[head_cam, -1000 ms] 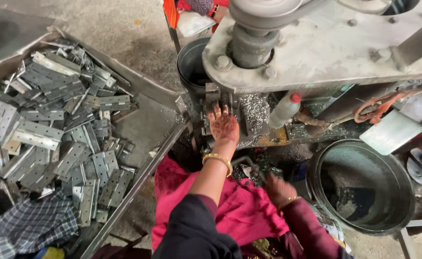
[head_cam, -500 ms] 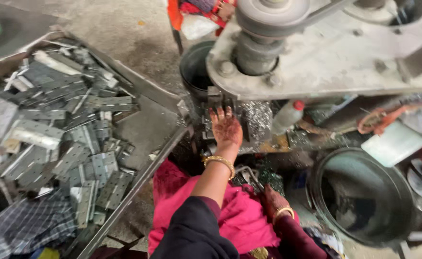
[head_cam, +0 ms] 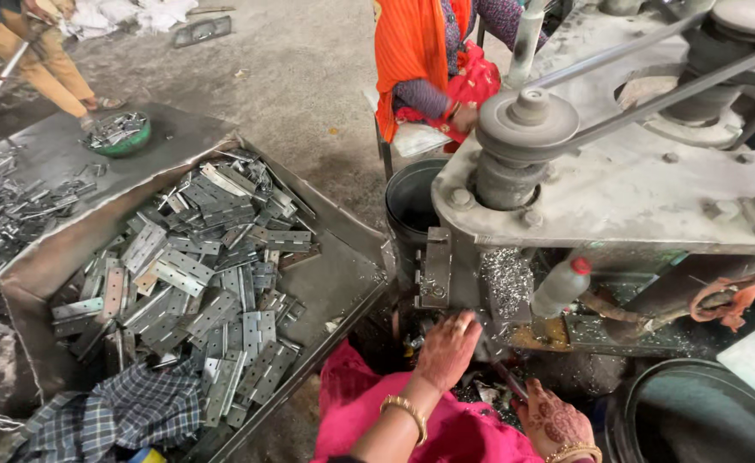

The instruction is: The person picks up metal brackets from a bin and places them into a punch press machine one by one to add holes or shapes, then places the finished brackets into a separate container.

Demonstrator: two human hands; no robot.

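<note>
Reaching forward under the grey machine (head_cam: 617, 184), our left hand (head_cam: 448, 350) rests palm down with its fingers loosely spread over the dark work spot below the machine's body; whether it grips anything there we cannot tell. Our right hand (head_cam: 556, 422) sits lower and nearer to us, fingers curled around a thin dark rod (head_cam: 509, 380) that slants up toward the left hand. A gold bangle (head_cam: 406, 410) circles the left wrist, above our pink clothing (head_cam: 446, 429). Just beside the hands, a small plastic bottle with a red cap (head_cam: 562, 287) leans against the machine, with metal shavings (head_cam: 506, 279) clinging next to it. To our left, well apart from the hands, a big metal tray (head_cam: 334, 283) holds a heap of flat grey hinges (head_cam: 206, 283). A dark bucket (head_cam: 412, 206) stands behind the machine.
</note>
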